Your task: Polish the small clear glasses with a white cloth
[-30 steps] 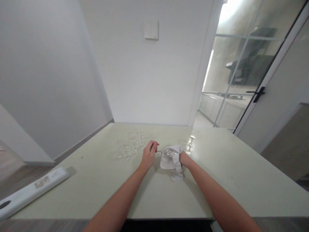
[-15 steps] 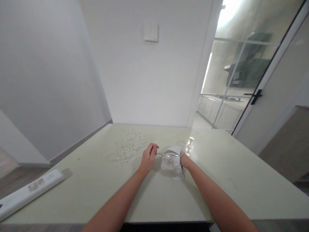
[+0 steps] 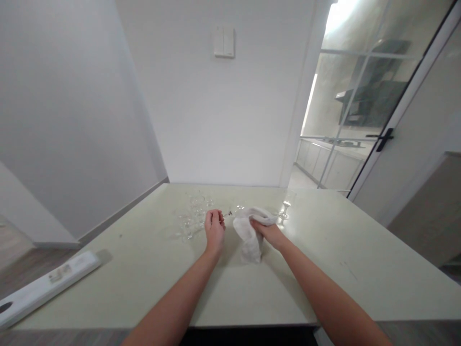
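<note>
Wineglass [image 3: 234, 210], tipped on its side, is hanging just above the middle of the pale table [image 3: 324, 269], between the person's two hands.

At the far left, a long white box [image 3: 46, 286] is lying along the table's near edge, well apart from everything else. Further right, a cluster of clear glasses [image 3: 190, 216] is standing just beside the left hand [image 3: 214, 230]. That hand's fingers are curling in narrow and pinching the thin stem. The clear bowl is pointing right, towards the white cloth [image 3: 248, 235]. How much of it is sitting inside the folds is hard to tell.

The right hand [image 3: 268, 233] is gripping that cloth, fingers closing over a bunched top while the rest is draping down to the tabletop. Just past it, a lone stemmed glass [image 3: 286, 206] is standing upright near the table's far edge, and a glazed door [image 3: 360, 120] is showing behind.

As I judge it, the stem is taking the risk: a twist of the cloth against so fine a pinch could snap it or slip it free. The left wrist is also working close to the cluster, where a nudge could topple a glass, and the trailing cloth could catch the lone glass.
</note>
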`<state>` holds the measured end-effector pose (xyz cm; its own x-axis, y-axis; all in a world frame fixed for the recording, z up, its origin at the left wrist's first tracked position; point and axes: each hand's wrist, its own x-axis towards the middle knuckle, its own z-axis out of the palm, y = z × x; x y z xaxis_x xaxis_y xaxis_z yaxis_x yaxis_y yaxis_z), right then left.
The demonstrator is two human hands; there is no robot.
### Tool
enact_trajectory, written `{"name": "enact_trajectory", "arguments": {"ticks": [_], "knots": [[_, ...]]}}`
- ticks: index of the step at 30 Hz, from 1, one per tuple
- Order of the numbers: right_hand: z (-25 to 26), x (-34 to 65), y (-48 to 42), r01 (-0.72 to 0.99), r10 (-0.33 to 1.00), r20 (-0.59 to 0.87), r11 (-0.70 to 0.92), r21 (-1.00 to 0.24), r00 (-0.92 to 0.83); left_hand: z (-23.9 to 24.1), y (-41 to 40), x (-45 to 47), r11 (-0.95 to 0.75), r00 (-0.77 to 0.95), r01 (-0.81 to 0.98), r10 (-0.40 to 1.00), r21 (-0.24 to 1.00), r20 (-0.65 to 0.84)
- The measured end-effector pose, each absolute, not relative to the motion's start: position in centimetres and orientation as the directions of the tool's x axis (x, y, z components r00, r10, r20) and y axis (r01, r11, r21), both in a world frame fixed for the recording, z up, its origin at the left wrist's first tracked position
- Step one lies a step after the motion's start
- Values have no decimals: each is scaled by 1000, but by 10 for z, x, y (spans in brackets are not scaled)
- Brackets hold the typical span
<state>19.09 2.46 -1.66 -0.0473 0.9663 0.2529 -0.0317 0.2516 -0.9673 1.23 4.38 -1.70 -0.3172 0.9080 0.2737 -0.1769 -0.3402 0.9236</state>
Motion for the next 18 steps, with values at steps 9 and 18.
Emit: {"name": "enact_trajectory", "arguments": {"ticks": [9, 18], "knots": [[-25, 191, 35, 71, 954, 210, 199, -977, 215, -19, 22, 35, -290, 424, -49, 860, 956, 283], [-33, 196, 37, 417, 908, 419, 372, -829, 23, -16, 41, 18, -404, 142, -63, 901, 912, 409]]}}
